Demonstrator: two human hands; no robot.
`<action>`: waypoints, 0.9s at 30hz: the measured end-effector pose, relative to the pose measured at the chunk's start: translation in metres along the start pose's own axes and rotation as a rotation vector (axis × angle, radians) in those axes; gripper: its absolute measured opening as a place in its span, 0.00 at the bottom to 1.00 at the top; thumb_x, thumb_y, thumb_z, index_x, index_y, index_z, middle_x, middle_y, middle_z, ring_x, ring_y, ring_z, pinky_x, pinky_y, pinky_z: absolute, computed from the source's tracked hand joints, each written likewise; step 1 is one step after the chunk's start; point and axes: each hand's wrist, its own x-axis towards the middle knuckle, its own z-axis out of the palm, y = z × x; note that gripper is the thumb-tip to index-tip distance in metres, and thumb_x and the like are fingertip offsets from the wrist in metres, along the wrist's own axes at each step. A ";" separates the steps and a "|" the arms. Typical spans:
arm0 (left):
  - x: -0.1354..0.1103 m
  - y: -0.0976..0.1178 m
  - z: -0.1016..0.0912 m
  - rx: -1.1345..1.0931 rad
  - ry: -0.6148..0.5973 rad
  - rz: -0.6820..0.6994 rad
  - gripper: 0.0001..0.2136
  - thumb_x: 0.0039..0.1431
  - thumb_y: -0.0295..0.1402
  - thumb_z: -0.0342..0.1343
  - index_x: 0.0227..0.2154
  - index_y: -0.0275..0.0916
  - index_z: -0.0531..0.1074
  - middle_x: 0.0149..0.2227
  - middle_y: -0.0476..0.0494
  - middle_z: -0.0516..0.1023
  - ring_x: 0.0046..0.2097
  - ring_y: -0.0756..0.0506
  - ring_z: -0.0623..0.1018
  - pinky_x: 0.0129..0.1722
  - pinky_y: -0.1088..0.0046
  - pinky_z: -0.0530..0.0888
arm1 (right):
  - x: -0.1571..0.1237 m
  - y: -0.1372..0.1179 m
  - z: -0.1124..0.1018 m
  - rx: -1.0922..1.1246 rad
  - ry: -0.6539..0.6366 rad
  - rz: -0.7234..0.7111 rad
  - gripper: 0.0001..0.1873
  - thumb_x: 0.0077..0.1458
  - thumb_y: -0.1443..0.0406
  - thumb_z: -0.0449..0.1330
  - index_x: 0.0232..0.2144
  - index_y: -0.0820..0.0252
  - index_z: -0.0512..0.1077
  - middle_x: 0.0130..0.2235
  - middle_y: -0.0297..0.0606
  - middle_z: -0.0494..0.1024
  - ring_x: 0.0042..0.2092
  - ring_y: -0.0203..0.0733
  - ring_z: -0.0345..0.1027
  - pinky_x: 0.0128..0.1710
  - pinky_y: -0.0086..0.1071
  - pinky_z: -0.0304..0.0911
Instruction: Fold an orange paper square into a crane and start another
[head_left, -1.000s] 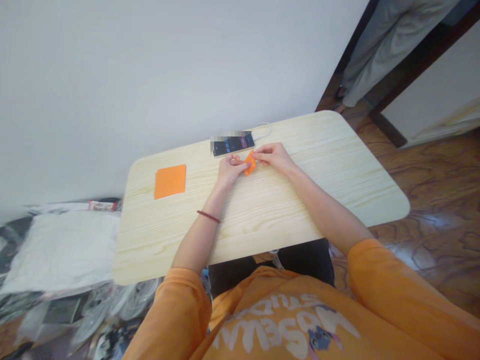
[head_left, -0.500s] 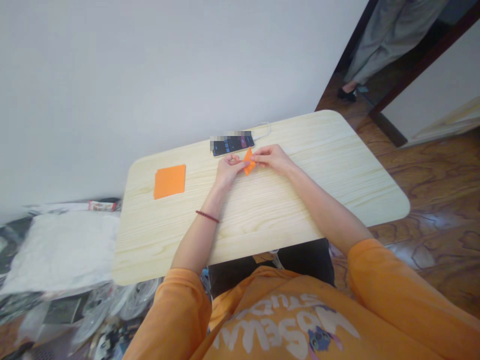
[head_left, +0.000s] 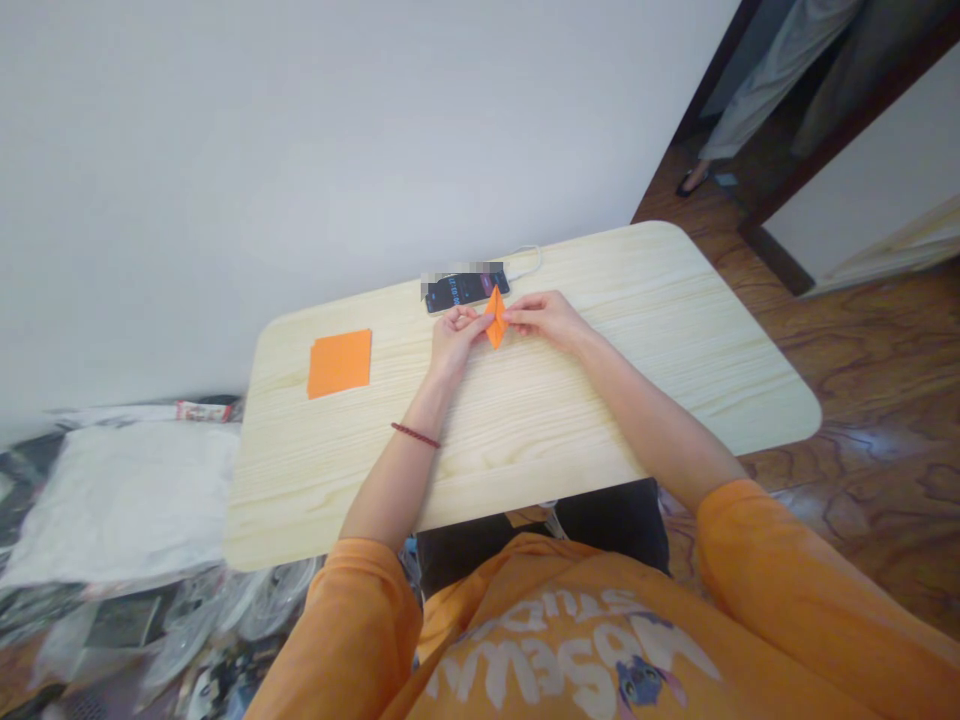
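Paper: a folded orange paper (head_left: 495, 317) stands between the two hands, its long axis running near to far with a slight tilt and its narrow tip pointing far, toward the near edge of the phone.
Nearer hand: neither clearly; the paper sits almost midway, with the fingertips of both hands at its sides.
Left hand: the left hand (head_left: 456, 340) has its fingers curled and pinches the paper's left side. A dark red beaded bracelet (head_left: 415, 435) circles the wrist.
Right hand: the right hand (head_left: 544, 315) comes in from the right, its fingers together, and pinches the paper's right side.
Surface: a light wood table (head_left: 570, 470) with rounded corners stands against the far wall. An orange paper square (head_left: 339, 363) lies flat to the left of the hands, well apart from them. Just beyond the folded paper lies a smartphone (head_left: 465, 292), a white charging cable (head_left: 529, 262) trailing from its right end.
Room: a white wall (head_left: 337, 150) runs along the far side and a dark wood floor (head_left: 862, 400) spreads to the right. A standing person (head_left: 780, 80) shows from the legs down, far right. A white padded bag (head_left: 127, 505) and clear plastic (head_left: 225, 610) lie on the left.
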 end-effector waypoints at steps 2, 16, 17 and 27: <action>0.000 -0.001 0.000 -0.009 -0.008 0.011 0.18 0.34 0.36 0.70 0.24 0.38 0.66 0.20 0.55 0.73 0.27 0.52 0.76 0.32 0.75 0.73 | -0.001 -0.001 0.000 0.008 0.006 -0.006 0.18 0.29 0.59 0.74 0.22 0.64 0.76 0.20 0.33 0.73 0.23 0.29 0.62 0.24 0.26 0.58; -0.002 -0.004 0.001 -0.003 0.038 0.015 0.17 0.35 0.35 0.70 0.28 0.36 0.71 0.25 0.48 0.78 0.29 0.49 0.78 0.35 0.71 0.74 | 0.002 0.006 -0.001 -0.015 0.022 -0.057 0.19 0.29 0.57 0.73 0.22 0.65 0.77 0.20 0.35 0.73 0.23 0.30 0.61 0.23 0.27 0.56; -0.002 -0.005 0.001 -0.005 0.038 0.014 0.17 0.35 0.35 0.70 0.28 0.36 0.72 0.25 0.48 0.79 0.29 0.49 0.78 0.35 0.71 0.74 | 0.003 0.006 -0.001 -0.022 0.023 -0.063 0.19 0.29 0.57 0.73 0.22 0.65 0.77 0.19 0.35 0.73 0.22 0.30 0.61 0.23 0.27 0.56; -0.002 -0.006 0.004 -0.028 0.083 0.013 0.17 0.32 0.34 0.70 0.27 0.35 0.73 0.24 0.47 0.79 0.27 0.47 0.78 0.32 0.71 0.75 | 0.003 0.007 0.003 -0.104 0.053 -0.097 0.18 0.31 0.56 0.71 0.21 0.65 0.74 0.17 0.32 0.70 0.21 0.28 0.57 0.22 0.28 0.51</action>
